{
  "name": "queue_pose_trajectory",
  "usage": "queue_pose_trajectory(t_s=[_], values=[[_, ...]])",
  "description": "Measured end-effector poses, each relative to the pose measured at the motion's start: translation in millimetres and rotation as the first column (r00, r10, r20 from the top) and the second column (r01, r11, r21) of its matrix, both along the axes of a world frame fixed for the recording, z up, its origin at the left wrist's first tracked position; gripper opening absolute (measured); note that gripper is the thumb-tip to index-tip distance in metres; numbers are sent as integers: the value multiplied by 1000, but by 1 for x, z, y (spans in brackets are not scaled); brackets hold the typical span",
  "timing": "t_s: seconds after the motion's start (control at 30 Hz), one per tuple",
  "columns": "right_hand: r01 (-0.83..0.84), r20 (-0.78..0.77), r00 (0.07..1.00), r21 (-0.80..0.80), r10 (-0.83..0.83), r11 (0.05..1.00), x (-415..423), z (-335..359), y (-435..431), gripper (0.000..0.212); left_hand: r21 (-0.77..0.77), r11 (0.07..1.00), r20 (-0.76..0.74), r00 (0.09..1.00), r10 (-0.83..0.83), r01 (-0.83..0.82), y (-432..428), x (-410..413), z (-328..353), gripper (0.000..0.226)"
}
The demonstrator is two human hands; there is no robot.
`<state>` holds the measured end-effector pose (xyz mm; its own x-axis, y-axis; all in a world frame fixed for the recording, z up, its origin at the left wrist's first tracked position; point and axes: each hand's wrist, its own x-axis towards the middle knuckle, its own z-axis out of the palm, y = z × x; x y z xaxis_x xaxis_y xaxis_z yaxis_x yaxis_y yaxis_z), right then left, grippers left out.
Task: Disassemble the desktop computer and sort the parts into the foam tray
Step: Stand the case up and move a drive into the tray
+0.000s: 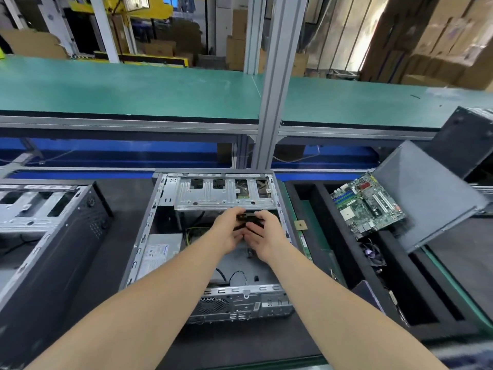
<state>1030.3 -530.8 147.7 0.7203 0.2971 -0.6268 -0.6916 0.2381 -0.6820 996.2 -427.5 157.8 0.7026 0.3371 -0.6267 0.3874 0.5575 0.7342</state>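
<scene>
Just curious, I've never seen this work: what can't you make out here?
Head view only:
The black part, held by the left hand and right hand, which cover it: kind unknown.
The power supply label: print too small.
The second case: cut off by left edge.
The fan in the foam tray: dark, blurred.

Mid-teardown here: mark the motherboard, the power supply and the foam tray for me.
motherboard (369, 202): head view, centre of the green board.
power supply (160, 252): head view, its labelled top face.
foam tray (338, 252): head view, black divider wall left of the motherboard.
</scene>
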Motion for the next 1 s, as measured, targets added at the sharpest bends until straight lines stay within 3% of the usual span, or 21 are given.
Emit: queue_pose_trajectory(t_s=[0.17,0.37,0.5,0.6,0.8,1.0], values=[[165,-117,982,121,-151,979,13,4,13,45,-17,999,-1,999,50,-50,-5,14,3,32],[204,-135,971,52,-196,978,12,5,19,62,14,999,-48,998,32,-31,-6,17,1,41],[214,-139,967,0,-212,977,4,3,16,69,-29,999,-48,998,-33,32,-3,12,-6,57],[227,-166,962,33,-218,973,-2,1,15,68,32,997,-64,996,-66,68,-4,6,-12,73],[239,-181,957,56,-225,969,-9,2,13,47,118,984,-99,987,-125,136,-7,-5,-7,51],[242,-210,951,59,-225,969,-22,1,6,38,37,987,-147,978,-150,157,-11,-15,-10,31]])
